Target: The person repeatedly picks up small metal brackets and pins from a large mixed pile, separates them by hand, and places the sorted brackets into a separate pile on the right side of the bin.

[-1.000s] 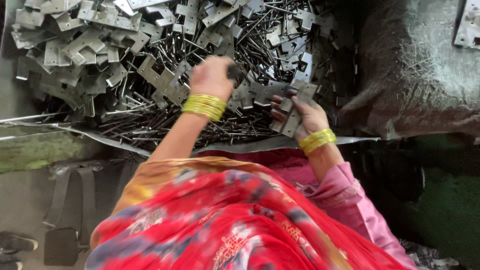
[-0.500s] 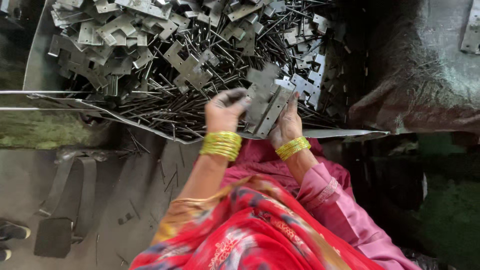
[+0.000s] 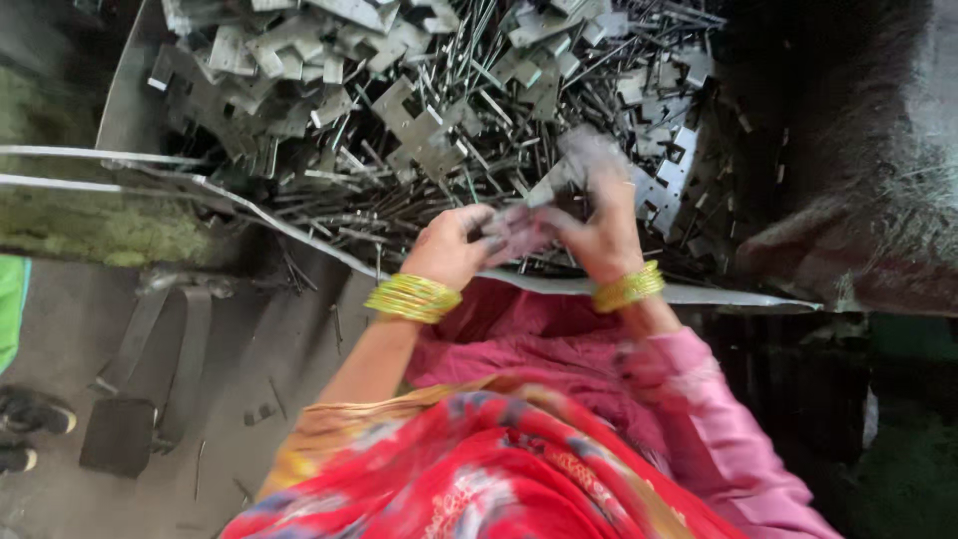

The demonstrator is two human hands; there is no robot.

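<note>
- The left hand (image 3: 454,245) is held palm down at the near edge of the metal tray (image 3: 125,105), the wrist bent back and ringed by yellow bangles (image 3: 412,297); its fingers are curled toward the right hand.
- The right hand (image 3: 604,235) is raised just beside it, fingers pointing up and inward, with a second set of yellow bangles (image 3: 629,287) at the wrist and a pink sleeve (image 3: 699,399) below.
- A flat grey metal bracket (image 3: 574,165) is pinched in the right fingers; it is blurred, and its long axis seems to run from lower left to upper right, the far end pointing away over the pile.
- The left fingertips are closed together where the two hands meet; whether they clamp the same bracket or a smaller piece cannot be told through the blur.
- The bracket is held above the heap of loose brackets (image 3: 419,125) and thin steel rods (image 3: 329,215) filling the tray.
- A dark sack (image 3: 848,180) is seen at the right, and a shoe (image 3: 35,414) on the grey floor at the left.
</note>
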